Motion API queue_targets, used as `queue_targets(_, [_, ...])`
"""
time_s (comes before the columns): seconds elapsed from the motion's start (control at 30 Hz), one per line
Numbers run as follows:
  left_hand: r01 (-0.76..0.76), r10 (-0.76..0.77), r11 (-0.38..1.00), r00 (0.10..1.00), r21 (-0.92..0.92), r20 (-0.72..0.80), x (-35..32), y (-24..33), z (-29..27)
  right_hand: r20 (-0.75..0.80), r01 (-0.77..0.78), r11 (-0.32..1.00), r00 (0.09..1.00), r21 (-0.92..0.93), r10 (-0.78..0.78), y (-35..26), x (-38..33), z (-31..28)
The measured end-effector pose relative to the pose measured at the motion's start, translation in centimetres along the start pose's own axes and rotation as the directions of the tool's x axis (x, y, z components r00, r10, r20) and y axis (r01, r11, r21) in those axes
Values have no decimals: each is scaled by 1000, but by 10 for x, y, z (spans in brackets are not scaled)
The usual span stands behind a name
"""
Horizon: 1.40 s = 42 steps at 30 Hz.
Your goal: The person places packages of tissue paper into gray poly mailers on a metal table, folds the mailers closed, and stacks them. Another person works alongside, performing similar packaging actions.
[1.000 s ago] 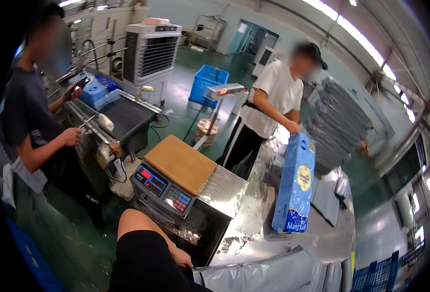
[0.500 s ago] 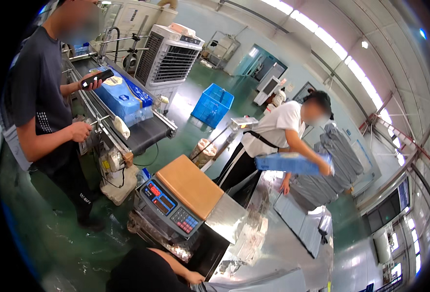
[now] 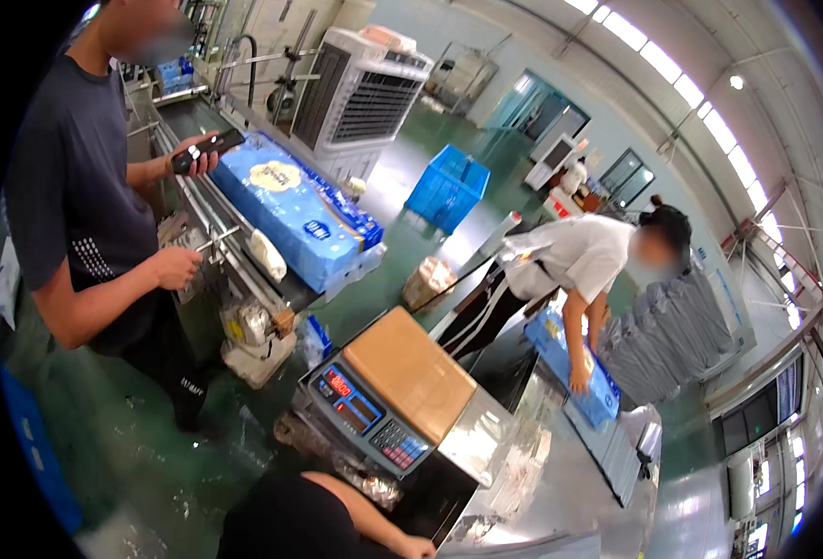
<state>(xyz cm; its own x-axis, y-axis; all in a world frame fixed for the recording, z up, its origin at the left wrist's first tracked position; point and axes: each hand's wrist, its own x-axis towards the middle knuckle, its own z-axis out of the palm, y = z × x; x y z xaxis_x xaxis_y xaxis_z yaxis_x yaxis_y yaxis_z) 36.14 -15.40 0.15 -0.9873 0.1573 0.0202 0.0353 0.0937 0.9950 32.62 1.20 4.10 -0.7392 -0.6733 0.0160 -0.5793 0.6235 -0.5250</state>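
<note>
Left hand (image 3: 416,548): at the lower edge of view, partly cut off; whether its grip is wide, narrow or on anything cannot be determined. Grey bag (image 3: 549,546): flat on the metal table (image 3: 560,492), just right of the hand (its lower part out of view). Scale (image 3: 411,373): beyond the hand. Blue pack (image 3: 549,337): on the table's far end, under a co-worker's (image 3: 570,252) hands.
</note>
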Motion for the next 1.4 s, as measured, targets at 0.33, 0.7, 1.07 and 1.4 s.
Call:
queue_targets(0.33, [329,-345,936,929,-125,-138,-40,-38,-19,-43,34,999,999,30,-33,16,-21,23])
queue_targets(0.7, [364,-372,890,928,-275,25,-41,-19,-26,-209,5,998,978,69,10,-74,-2,34])
queue_targets(1.07, [494,-666,478,743,-726,66,-46,-27,-21,31,-19,1000,999,0,19,-85,-67,-19])
queue_targets(1.4, [554,-726,571,686,-606,-57,-47,-55,-16,55,-52,999,997,8,52,-76,-66,-10])
